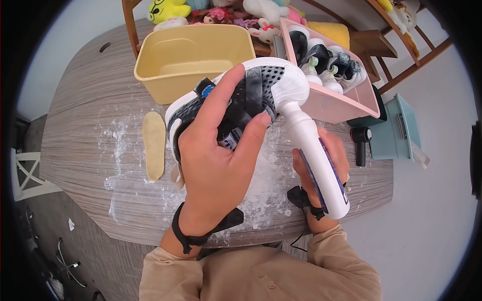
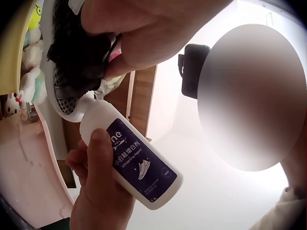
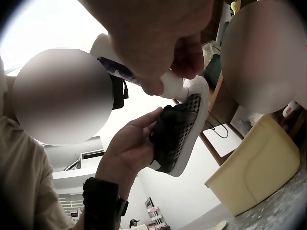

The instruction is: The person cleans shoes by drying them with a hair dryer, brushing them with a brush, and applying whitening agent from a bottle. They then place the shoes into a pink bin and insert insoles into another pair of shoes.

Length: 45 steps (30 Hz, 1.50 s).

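My left hand [image 1: 216, 145] grips a small black mesh shoe [image 1: 266, 75] with a white sole and white toe cap, held up over the table. In my right hand [image 1: 329, 155] is a white bottle of shoe whitening agent [image 1: 321, 165], its dark blue label [image 2: 144, 165] readable in the left wrist view. The bottle's tip meets the shoe's white toe cap [image 1: 292, 85]. The right wrist view shows the bottle neck [image 3: 173, 86] against the toe of the shoe [image 3: 180, 134] too. On the table to the left lies a beige insole [image 1: 154, 145].
A yellow bin [image 1: 196, 83] stands at the back of the table [image 1: 80, 130], which is streaked with white powder. Beside it a pink bin [image 1: 346, 108] holds several shoes. A small dark handheld device [image 1: 361, 145] and teal bins [image 1: 396, 125] are at the right. Plush toys [image 1: 266, 10] sit behind.
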Each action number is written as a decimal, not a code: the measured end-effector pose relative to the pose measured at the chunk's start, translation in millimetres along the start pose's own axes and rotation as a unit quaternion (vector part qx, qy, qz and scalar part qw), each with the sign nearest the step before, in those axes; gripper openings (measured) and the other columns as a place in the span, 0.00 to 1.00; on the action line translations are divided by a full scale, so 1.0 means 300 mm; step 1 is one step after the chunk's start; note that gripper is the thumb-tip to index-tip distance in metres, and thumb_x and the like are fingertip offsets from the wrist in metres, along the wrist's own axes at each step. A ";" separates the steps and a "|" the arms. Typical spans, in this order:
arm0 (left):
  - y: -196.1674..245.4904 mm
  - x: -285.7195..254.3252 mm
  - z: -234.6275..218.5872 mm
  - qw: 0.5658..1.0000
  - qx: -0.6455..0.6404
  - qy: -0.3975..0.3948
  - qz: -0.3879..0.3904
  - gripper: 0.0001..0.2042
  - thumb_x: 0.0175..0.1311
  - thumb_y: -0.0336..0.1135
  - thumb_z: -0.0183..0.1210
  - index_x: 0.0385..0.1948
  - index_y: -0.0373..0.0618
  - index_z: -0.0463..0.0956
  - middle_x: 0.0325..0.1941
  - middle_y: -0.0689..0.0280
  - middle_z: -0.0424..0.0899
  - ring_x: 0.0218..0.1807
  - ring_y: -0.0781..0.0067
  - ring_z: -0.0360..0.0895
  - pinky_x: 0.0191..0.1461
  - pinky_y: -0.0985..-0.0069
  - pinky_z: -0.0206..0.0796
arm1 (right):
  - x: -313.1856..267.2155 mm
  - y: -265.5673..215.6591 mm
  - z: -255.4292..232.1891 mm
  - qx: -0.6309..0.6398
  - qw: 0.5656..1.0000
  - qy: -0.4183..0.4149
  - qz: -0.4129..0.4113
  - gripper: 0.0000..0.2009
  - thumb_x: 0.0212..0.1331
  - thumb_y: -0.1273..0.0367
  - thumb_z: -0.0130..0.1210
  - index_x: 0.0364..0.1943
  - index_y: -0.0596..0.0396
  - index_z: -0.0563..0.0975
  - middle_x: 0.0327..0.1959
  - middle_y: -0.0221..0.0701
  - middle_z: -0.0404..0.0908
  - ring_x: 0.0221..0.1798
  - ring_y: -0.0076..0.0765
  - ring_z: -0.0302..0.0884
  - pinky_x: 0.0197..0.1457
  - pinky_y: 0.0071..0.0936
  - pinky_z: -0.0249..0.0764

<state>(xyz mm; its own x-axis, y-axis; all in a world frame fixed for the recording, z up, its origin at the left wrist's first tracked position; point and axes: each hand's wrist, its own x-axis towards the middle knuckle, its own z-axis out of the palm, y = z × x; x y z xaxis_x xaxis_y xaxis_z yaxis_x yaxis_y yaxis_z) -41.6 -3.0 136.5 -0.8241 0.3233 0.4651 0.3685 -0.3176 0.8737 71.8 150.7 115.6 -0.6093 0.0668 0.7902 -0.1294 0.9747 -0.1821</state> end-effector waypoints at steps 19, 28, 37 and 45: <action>0.011 0.011 -0.015 0.998 -0.060 0.014 -0.028 0.24 0.58 0.21 0.61 0.58 0.31 0.68 0.50 0.59 0.78 0.49 0.77 0.76 0.54 0.80 0.68 | -0.037 0.037 0.007 0.119 0.984 0.051 0.123 0.29 0.47 0.65 0.69 0.54 0.59 0.72 0.46 0.42 0.78 0.47 0.40 0.78 0.51 0.31 0.73; 0.018 0.014 -0.018 0.994 -0.101 0.016 -0.042 0.25 0.58 0.21 0.61 0.59 0.31 0.67 0.51 0.58 0.78 0.50 0.76 0.76 0.55 0.80 0.68 | -0.076 0.069 0.044 0.270 0.931 0.118 0.217 0.35 0.48 0.58 0.70 0.56 0.65 0.68 0.51 0.39 0.76 0.51 0.33 0.74 0.55 0.30 0.71; 0.030 0.016 -0.023 0.989 -0.132 0.017 -0.058 0.25 0.58 0.20 0.60 0.59 0.30 0.67 0.52 0.57 0.78 0.51 0.75 0.75 0.56 0.79 0.67 | -0.033 0.041 0.035 0.453 0.844 0.113 0.264 0.32 0.54 0.62 0.64 0.59 0.66 0.64 0.42 0.40 0.79 0.38 0.36 0.80 0.45 0.32 0.76; 0.030 0.016 -0.025 0.988 -0.139 0.015 -0.063 0.25 0.58 0.20 0.60 0.59 0.31 0.67 0.51 0.57 0.78 0.51 0.74 0.75 0.57 0.78 0.66 | -0.043 0.052 0.039 0.488 0.822 0.129 0.262 0.29 0.56 0.65 0.62 0.59 0.65 0.65 0.43 0.42 0.80 0.37 0.38 0.80 0.44 0.34 0.76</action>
<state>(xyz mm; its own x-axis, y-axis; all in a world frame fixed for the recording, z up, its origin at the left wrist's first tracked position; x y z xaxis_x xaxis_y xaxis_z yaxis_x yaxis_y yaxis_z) -45.5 -11.1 145.6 -0.8696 0.3504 0.3480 0.1339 -0.5109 0.8491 68.5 162.5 95.9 -0.6125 0.5887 0.5276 -0.5446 0.1695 -0.8214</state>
